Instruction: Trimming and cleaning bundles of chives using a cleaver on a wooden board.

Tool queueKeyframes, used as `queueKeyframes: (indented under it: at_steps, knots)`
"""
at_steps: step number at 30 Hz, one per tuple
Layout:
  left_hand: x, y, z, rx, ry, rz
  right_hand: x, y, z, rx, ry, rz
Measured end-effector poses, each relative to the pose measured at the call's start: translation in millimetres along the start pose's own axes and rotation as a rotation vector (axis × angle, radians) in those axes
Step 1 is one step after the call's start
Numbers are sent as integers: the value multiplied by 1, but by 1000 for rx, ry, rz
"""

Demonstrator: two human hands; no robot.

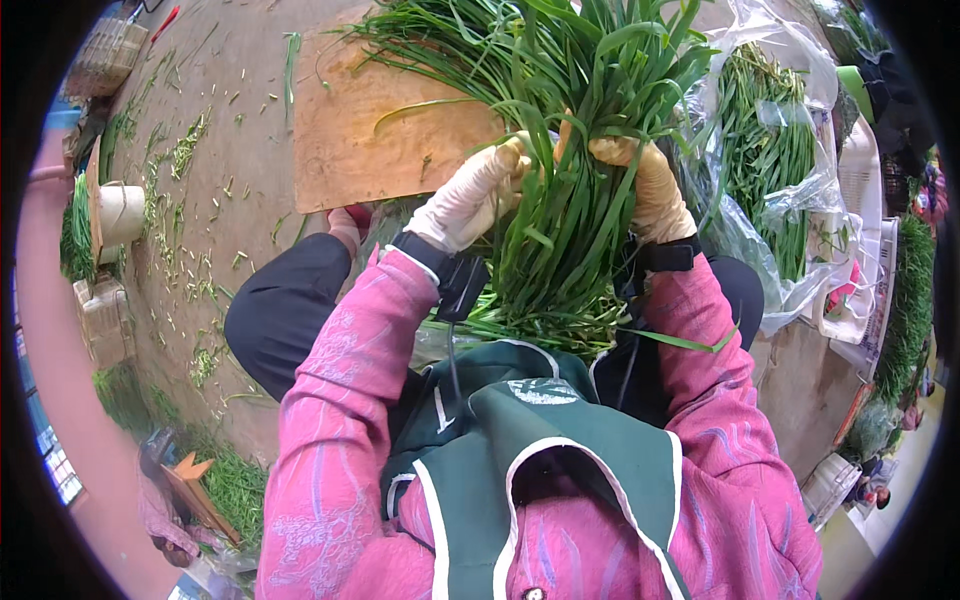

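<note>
My two hands hold up a thick bunch of long, flat-leaved garlic chives (560,235) in front of my lap. The left hand (478,195), in a pale glove, is closed with its fingertips pinching leaves at the bunch's left side. On the other side my right hand (652,185), gloved as well, has its fingers curled around the leaves. Above the hands the leaves fan out over a wooden board (395,130); below, they hang toward more loose greens in my lap. The fingertips are partly hidden among the leaves.
A clear plastic bag (765,200) full of cut greens stands at my right, with a white crate (860,240) beyond it. Stem scraps (190,150) litter the floor at left. Heaps of greens (235,480) lie behind left, near another person (165,510).
</note>
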State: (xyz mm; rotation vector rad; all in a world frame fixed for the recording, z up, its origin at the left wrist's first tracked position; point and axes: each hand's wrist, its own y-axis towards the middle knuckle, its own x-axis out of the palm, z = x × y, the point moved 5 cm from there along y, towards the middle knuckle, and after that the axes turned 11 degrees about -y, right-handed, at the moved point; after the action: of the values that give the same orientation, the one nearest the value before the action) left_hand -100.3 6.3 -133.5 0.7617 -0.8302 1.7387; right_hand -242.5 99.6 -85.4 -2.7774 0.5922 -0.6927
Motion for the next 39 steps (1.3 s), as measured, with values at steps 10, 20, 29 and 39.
queueKeyframes:
  at_steps: [10, 20, 29, 39]
  knots:
    - [27, -15, 6, 100, 10, 1, -23, -7, 12, 39, 21, 7]
    - [75, -13, 20, 269, 447, 72, 13, -8, -4, -217, -438, 52]
    - [60, -12, -10, 302, 133, 25, 52, -46, -35, -291, -602, -64]
    - [98, -20, -3, 162, 497, -158, 76, -82, -71, -413, -1007, -232]
